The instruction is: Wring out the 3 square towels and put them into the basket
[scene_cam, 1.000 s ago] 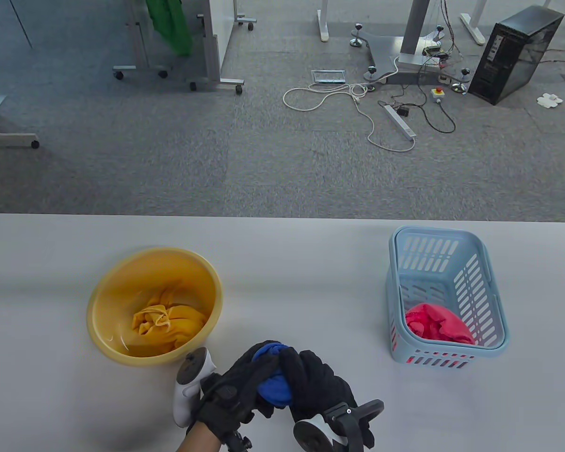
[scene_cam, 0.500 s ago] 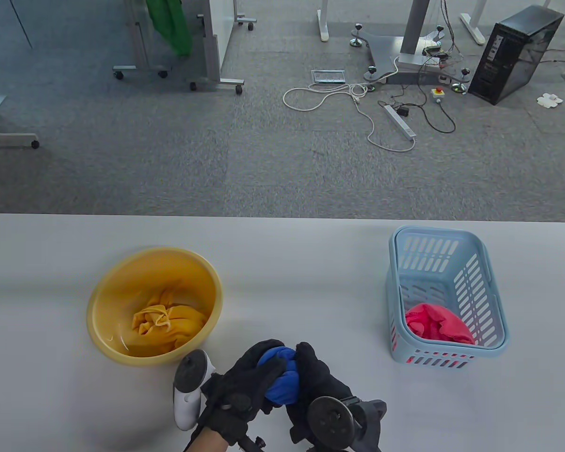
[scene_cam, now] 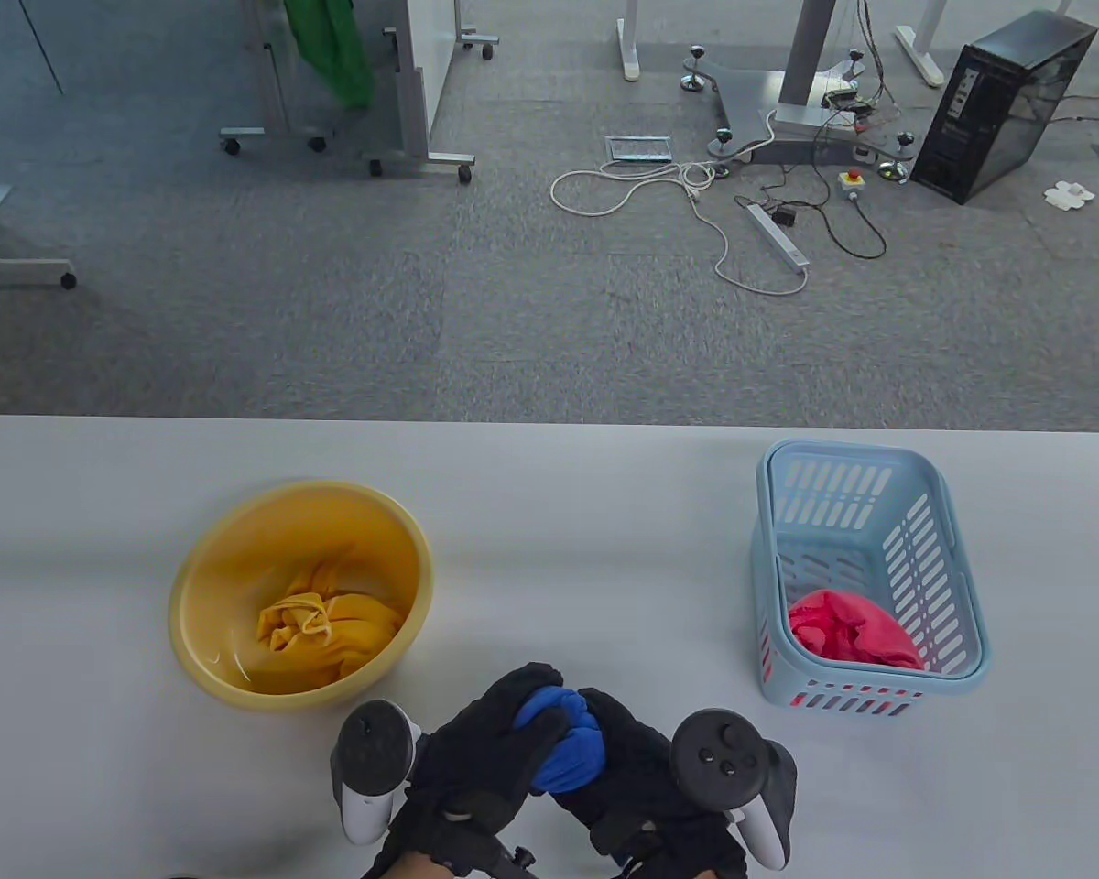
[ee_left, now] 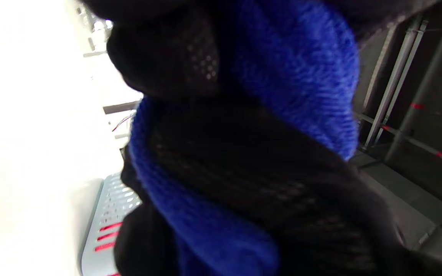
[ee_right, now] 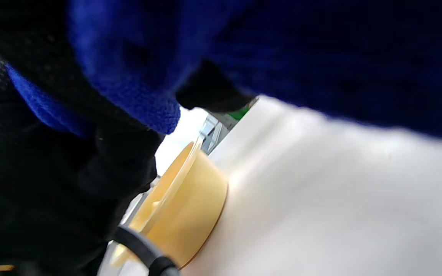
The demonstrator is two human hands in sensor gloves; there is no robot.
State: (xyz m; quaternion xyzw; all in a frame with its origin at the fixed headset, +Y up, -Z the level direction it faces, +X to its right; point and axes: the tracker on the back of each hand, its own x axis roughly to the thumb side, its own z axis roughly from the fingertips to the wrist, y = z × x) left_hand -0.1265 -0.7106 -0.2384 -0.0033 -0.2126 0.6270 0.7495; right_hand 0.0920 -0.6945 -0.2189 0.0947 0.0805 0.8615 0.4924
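Leftmost: yellow basin on the table, with the yellow towel bunched in its bottom, not yet wrung. Possibly a little water under that cloth, though hard to be sure.

Just right of the basin, near the table's front edge: left hand clenched round one end of the blue towel, fingers wrapped over the top. Right hand clamped on the other end, knuckles close against the left, cloth twisted into a tight wad between the two. Held above bare table, not over the basin.

Main risk there: squeezed-out water falling on the tabletop instead of back into the basin, leaving a wet patch by the edge. Second risk: with so little cloth showing between the gloves, wringing only the middle and leaving the gripped ends soaked. Third: thick gloves slipping on wet fabric, letting one end spring free and the wad unroll or drop.

Further right, well apart from the hands: pale blue basket, red towel already lying in its near end. On the carry across, beware dripping along the way, or a loose corner catching the rim and hanging outside.
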